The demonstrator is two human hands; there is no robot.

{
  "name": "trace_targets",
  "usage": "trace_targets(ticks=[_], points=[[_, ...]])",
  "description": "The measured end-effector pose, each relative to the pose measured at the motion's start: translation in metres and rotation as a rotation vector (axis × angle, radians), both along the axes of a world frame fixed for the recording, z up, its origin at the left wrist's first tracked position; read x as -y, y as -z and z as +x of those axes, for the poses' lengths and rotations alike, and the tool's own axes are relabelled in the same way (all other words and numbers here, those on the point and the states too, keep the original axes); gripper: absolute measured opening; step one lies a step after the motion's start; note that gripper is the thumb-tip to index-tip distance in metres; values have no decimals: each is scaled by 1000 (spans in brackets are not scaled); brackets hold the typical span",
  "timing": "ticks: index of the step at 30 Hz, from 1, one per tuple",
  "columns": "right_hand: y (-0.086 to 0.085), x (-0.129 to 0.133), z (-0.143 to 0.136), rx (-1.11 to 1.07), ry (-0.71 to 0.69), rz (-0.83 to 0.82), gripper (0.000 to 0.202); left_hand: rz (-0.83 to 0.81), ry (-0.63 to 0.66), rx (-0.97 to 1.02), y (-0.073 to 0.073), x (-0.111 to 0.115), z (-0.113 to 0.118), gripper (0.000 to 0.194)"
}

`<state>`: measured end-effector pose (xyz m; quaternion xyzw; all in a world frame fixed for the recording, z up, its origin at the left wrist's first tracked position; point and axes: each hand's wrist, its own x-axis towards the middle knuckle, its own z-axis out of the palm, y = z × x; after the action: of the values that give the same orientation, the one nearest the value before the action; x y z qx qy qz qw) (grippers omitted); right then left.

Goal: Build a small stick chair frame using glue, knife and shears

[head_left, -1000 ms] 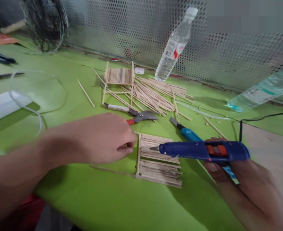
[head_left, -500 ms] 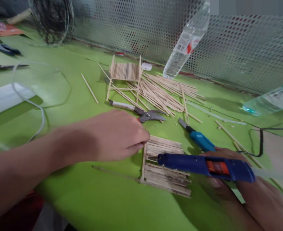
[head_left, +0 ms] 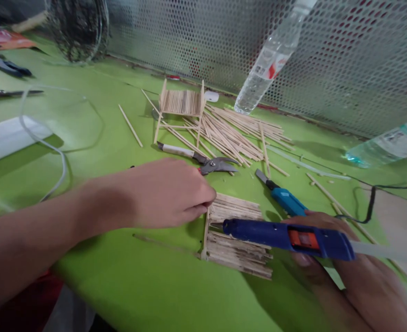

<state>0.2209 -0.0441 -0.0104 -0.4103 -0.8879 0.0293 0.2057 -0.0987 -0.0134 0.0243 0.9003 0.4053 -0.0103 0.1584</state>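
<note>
My right hand [head_left: 369, 281] is wrapped round a blue hot glue gun [head_left: 255, 233] with a translucent glue stick at its rear. The gun's nozzle reaches over a small panel of wooden sticks [head_left: 241, 263], near its left edge. My left hand [head_left: 185, 193] is closed at the panel's upper left corner, with the thumb and fingertips pressed together on it. Just beyond that hand lie pruning shears [head_left: 219, 165]. A teal utility knife [head_left: 286, 199] rests beside my right hand, its blade pointing away.
Behind the shears stand a miniature stick chair [head_left: 182, 102] and a pile of loose sticks [head_left: 231, 133]. A clear bottle [head_left: 263, 69] leans against the perforated screen [head_left: 148, 37]; another bottle [head_left: 390, 143] is at right. A black cable [head_left: 371, 207] and a white tube [head_left: 61, 166] curve across the table.
The glue gun and my right hand have shifted slightly left over the panel. My left hand stays at the panel's corner.
</note>
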Motion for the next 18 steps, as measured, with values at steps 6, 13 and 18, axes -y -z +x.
trace_targets(ticks=[6, 13, 18], points=[[-3, 0, 0, 64, -23, 53, 24, 13, 11, 7, 2, 1, 0, 26], [-5, -1, -1, 99, -15, 96, 24, 2, 2, 16, 2, -1, -1, 26], [-7, -1, 1, 126, -23, 122, 22, 13, -44, 89, 2, 1, 0, 23]])
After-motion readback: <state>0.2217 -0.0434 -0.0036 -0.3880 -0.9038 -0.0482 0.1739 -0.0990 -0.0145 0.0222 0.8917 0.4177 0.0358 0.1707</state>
